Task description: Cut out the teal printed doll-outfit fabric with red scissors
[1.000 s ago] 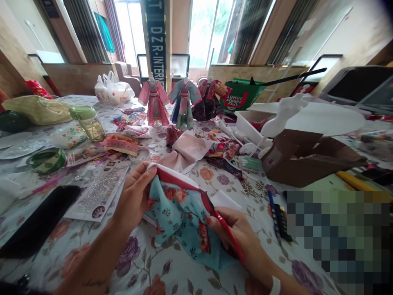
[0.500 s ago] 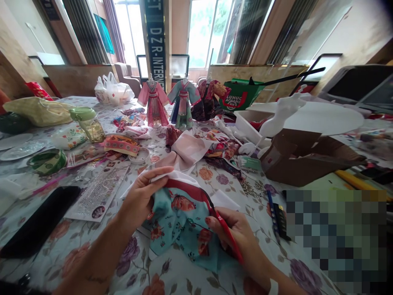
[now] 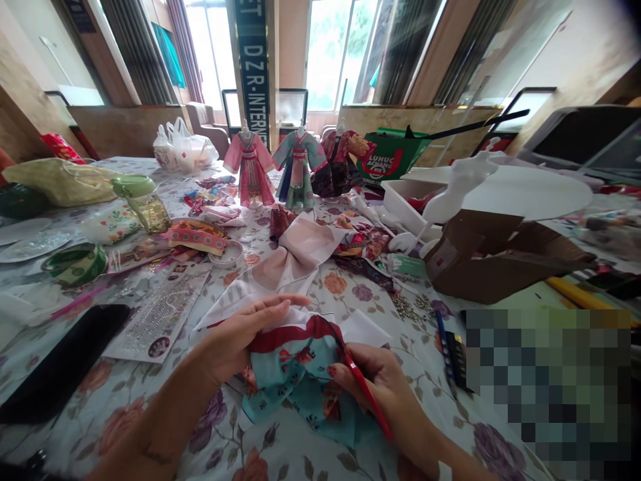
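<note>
Turquoise floral cloth point(image 3: 295, 384) with a dark red band and white edging bunches between the hands, low over the flowered tablecloth point(image 3: 280, 441). Stretched fingers of the left hand point(image 3: 235, 344) lie along the white edge; whether they pinch it, I can't tell. The right hand point(image 3: 393, 387) is curled around red-handled scissors point(image 3: 369, 399), dark blades at the band. Beyond lies pale pink fabric point(image 3: 313, 244), then three dressed doll figures point(image 3: 300, 164).

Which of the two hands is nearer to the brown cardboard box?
Right. The right hand, holding red scissors, is in front and to the left of the box; the left hand, on the fabric, is farther left.
</note>
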The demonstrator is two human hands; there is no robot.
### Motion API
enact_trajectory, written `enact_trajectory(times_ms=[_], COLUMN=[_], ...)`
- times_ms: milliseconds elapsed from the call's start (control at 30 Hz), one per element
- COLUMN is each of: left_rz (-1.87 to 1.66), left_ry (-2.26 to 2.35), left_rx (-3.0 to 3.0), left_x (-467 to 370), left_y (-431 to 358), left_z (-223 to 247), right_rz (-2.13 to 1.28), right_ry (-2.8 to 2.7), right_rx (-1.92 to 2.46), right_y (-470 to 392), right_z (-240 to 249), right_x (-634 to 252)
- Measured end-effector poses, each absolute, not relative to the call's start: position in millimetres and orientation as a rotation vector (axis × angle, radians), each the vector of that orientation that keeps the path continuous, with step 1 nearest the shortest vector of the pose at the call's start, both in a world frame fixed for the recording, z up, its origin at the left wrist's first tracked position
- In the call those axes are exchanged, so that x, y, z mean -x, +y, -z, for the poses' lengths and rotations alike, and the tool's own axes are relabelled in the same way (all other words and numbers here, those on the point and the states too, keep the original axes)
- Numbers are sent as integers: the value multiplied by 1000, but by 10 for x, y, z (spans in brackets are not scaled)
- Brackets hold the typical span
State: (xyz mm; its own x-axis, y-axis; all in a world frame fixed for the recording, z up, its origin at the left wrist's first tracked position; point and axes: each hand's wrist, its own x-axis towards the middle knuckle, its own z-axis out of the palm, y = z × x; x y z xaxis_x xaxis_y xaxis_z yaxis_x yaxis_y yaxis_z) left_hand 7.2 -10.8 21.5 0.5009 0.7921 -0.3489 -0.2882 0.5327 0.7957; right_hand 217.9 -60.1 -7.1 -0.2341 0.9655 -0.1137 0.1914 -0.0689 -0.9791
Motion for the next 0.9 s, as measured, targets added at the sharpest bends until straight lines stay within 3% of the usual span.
enact_trajectory(times_ms=[133, 300, 600, 900], left_rz=[-936, -1033, -895, -1039], left_ry=[772, 838, 829, 894], left_rx=[-588, -804, -956, -1211], left_x=[-49, -106, -108, -135], left_y=[-55, -96, -158, -106], left_z=[-150, -151, -212, -136], right_rz=[-1392, -1433, -1457, -1538], right_ry=[-1501, -1526, -1485, -1401], right_rx=[1266, 1241, 1262, 1245], right_y=[-608, -616, -608, -620], right_z=[79, 36, 85, 86], right_x=[-2169, -2153, -2156, -2148])
